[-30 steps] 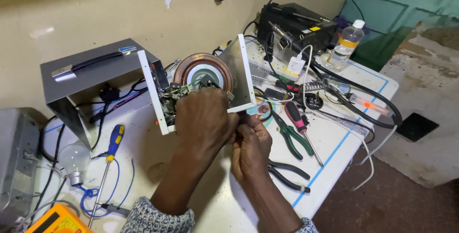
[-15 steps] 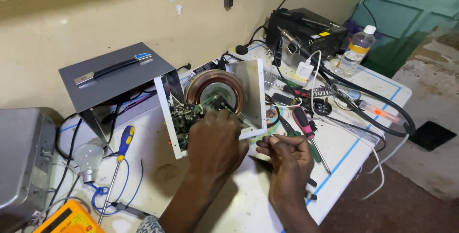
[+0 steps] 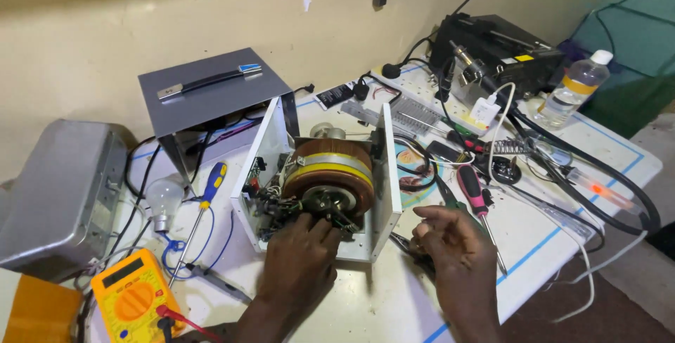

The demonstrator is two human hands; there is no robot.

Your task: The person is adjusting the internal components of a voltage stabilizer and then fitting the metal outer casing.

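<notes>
Centre of the frame: open white metal chassis on the white tabletop, with a copper-wound toroidal coil banded in yellow inside it. Left hand at lower centre, fingertips pressed into the wiring and small parts below the coil's hub, grip curled loosely, closed on nothing that can be made out. Right hand at lower right of centre, just right of the chassis wall, fingers bent and spread, grip open; dark pliers lying under it, contact not clear. Red-handled screwdriver just above that hand. Grey metal cover at upper left behind the chassis; blue-and-yellow screwdriver and clear bulb left of it. Yellow multimeter at lower left. Plastic bottle at upper right.
</notes>
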